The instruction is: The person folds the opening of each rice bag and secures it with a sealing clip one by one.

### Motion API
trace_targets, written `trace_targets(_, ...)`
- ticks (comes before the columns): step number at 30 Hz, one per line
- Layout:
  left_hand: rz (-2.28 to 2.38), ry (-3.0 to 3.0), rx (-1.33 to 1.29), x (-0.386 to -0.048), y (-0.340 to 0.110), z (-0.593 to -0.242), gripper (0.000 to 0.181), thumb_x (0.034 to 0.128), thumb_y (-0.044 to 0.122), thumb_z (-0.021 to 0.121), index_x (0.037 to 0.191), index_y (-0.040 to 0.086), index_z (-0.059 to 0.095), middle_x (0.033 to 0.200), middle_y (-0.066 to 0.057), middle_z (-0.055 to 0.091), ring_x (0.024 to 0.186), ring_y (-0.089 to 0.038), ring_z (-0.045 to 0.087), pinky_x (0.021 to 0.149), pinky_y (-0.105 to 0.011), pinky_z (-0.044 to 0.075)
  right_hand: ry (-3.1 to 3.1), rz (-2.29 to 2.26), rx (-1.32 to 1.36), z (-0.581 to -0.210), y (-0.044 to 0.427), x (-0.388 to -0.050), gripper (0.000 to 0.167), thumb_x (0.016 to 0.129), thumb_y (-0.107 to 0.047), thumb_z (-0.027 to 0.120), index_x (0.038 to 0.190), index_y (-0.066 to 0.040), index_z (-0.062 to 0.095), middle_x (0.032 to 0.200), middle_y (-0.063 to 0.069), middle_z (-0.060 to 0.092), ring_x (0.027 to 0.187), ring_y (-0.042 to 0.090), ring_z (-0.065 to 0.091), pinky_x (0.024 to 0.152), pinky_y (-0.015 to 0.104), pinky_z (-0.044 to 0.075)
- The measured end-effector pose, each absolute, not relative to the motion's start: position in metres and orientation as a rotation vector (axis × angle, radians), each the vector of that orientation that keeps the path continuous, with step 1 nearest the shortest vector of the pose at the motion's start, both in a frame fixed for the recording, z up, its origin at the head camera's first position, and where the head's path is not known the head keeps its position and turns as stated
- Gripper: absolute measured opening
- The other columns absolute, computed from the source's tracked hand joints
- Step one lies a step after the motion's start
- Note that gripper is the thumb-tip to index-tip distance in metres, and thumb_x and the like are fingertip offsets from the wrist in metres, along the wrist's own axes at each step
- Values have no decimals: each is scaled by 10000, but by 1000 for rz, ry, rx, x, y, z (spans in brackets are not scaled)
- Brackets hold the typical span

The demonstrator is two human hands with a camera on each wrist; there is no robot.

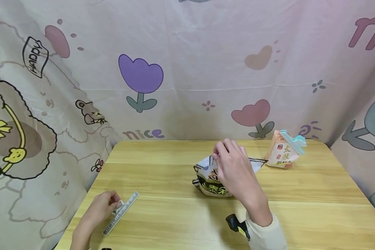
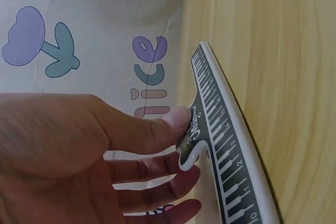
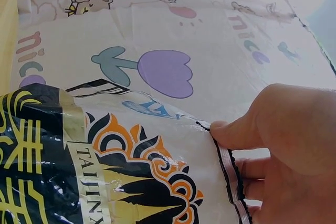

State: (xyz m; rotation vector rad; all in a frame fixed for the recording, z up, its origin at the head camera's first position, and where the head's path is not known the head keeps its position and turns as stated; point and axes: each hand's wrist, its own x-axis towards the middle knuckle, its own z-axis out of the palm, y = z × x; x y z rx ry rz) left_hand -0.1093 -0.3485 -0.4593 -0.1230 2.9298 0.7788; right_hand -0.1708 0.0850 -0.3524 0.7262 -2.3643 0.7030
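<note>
My left hand [image 1: 100,209] is at the table's left, pinching the tab of a long clip [image 1: 121,213] printed with piano keys. In the left wrist view, the thumb lies on the tab of this clip [image 2: 223,124], with the other fingers behind it. A black and white food bag [image 1: 210,185] with orange and yellow print stands near the table's middle. My right hand [image 1: 235,170] pinches its top edge from above. The right wrist view shows the thumb on the near side of the bag [image 3: 142,166]; the fingertips behind the edge are partly hidden.
At the back right stands a smaller pink and white bag [image 1: 279,153], with a light blue clip [image 1: 293,141] across its top. The wooden table [image 1: 162,222] ends at a patterned cloth backdrop [image 1: 187,69]. A black device [image 1: 233,222] sits by the right wrist.
</note>
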Motion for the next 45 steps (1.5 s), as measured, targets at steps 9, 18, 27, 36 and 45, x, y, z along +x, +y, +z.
trace_targets(9,747,2984,-46,-119,-343,-458,145,936,-33,681,904,60,575,796,-21,585,702,-164,508,596,-284,428,-2362,702,725,-350,86,-171,71,981,-69,639,949,-108,588,903,-1,500,830,217,452,758,355,350)
trace_targets(18,730,3088,57,-126,-335,-453,226,907,-54,693,846,117,559,744,6,547,665,-155,486,578,-277,406,-2385,717,729,-351,85,-170,85,980,-77,654,957,-128,590,925,-20,496,852,204,449,782,358,360)
trace_targets(27,746,3180,75,-134,-326,-450,222,885,-63,716,843,113,588,766,-14,582,672,-164,489,581,-296,410,-2380,719,722,-351,86,-170,80,978,-76,655,965,-123,592,920,-12,496,855,210,455,786,366,375)
trace_targets(36,589,3362,201,-146,-312,-447,274,812,-108,757,828,97,577,822,-46,582,724,-195,531,635,-382,464,-2385,721,719,-350,87,-169,79,982,-76,648,964,-125,589,920,-14,487,863,213,450,797,371,374)
trace_targets(45,563,3402,284,-155,-298,-437,218,825,-91,748,829,60,592,824,-58,573,735,-213,539,641,-397,475,-2374,724,731,-350,86,-170,75,982,-82,648,956,-127,594,918,-13,490,859,211,450,794,374,375)
